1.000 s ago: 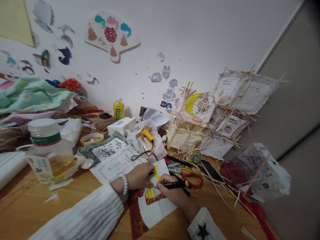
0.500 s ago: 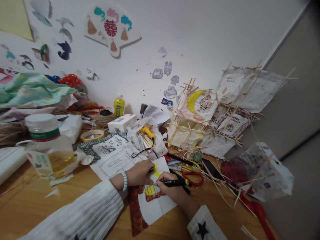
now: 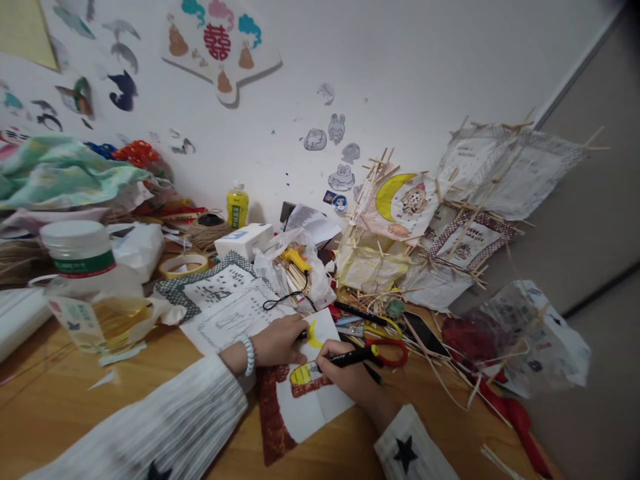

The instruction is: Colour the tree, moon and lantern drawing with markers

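Note:
My right hand (image 3: pixel 343 367) is closed round a black marker (image 3: pixel 355 357) with a yellow band near its back end. The marker's tip is down at the yellow patch (image 3: pixel 301 375) on a white paper drawing (image 3: pixel 313 420). Dark red-brown colouring fills the drawing's left edge and surrounds part of the patch, and a yellow crescent (image 3: pixel 315 335) shows higher up. My left hand (image 3: pixel 280 341) rests on the paper's upper left, its fingers curled round a small black cylindrical piece (image 3: pixel 303 335); most of that piece is hidden.
Red-handled scissors (image 3: pixel 395 353), a phone (image 3: pixel 425 335) and thin sticks lie right of the paper. Behind are a plastic bag (image 3: pixel 320 283) holding a yellow glue gun (image 3: pixel 295 259) and stick-framed paper panels (image 3: pixel 400 207). A plastic jar (image 3: pixel 80 250) and tape roll (image 3: pixel 184 265) stand left.
The marker's back end has tipped upward slightly, and my right hand has turned a little with it. My left hand stays on the paper. The whole view has shifted slightly.

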A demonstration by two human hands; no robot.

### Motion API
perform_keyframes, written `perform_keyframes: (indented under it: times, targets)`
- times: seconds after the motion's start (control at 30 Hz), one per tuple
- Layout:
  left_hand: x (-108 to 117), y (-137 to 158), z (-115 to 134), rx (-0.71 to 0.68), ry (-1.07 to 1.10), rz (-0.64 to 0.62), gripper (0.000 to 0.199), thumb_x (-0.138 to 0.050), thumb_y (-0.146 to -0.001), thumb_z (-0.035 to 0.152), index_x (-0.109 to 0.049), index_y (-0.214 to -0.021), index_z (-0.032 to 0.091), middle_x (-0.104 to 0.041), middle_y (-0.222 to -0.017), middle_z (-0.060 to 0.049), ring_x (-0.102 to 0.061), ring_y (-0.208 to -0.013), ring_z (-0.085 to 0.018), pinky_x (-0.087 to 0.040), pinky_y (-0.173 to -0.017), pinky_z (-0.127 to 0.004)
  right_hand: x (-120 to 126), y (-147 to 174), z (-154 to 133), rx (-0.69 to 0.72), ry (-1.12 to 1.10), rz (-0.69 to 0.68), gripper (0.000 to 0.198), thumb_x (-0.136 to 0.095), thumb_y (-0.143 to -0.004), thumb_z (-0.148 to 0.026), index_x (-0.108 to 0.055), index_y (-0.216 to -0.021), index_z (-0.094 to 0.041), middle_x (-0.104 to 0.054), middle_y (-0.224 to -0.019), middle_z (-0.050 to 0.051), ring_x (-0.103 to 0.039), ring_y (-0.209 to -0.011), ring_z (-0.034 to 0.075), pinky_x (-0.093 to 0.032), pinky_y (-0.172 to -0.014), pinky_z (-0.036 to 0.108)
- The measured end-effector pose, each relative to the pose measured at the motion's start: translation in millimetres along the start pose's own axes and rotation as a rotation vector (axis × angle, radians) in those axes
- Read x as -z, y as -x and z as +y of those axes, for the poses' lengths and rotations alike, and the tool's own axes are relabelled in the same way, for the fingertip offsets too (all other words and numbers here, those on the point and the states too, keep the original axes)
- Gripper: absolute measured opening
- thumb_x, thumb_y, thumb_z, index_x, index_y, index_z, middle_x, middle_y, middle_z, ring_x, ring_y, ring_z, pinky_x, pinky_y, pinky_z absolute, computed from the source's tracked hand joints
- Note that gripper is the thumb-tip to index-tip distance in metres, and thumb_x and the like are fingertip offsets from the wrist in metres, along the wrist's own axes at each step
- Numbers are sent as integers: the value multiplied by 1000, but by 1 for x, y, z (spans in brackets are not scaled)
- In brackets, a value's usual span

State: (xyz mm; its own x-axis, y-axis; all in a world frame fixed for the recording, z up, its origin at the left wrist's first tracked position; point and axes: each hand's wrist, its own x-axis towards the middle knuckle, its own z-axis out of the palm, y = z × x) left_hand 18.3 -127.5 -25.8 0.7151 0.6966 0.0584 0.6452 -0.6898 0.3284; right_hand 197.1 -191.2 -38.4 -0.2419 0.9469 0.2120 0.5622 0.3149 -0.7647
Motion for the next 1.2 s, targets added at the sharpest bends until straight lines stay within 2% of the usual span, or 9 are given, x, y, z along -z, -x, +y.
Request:
perform_keyframes:
  times: [0.23,0.77,1.0,1.2]
  targets:
    - [0,0,0,4,-12,-5,34,-71,-65,36,-52,-87,18,-55,-98,-7,-52,-92,-23,-42,-79,-31,0,0,4,20,-16,-28,14,-51,-72,-13,-54,-59,-17,-53,-57,-4,-49,-58,10,-37,-54,20]
    - [-1,1,-1,-12,-29,8,32,-69,-66,38,-52,-86,19,-54,-94,-5,-52,-87,-21,-41,-75,-29,-3,-2,10,14,2,1,15,-50,-72,-12,-52,-58,-18,-52,-56,-4,-49,-57,11,-37,-54,21]
    - [-1,0,-1,14,-40,-18,35,-70,-66,39,-54,-88,18,-55,-98,-7,-52,-89,-23,-42,-77,-31,-5,0,12,-34,-22,7,14,-48,-74,-14,-51,-61,-20,-48,-51,-6,-46,-52,11,-34,-49,20]
    - [1,1,1,5,-19,-8,35,-70,-66,38,-53,-88,18,-55,-96,-7,-52,-90,-23,-41,-77,-31,-3,-1,8,8,11,12,17,-49,-73,-12,-51,-58,-19,-49,-54,-5,-47,-55,10,-35,-53,21]
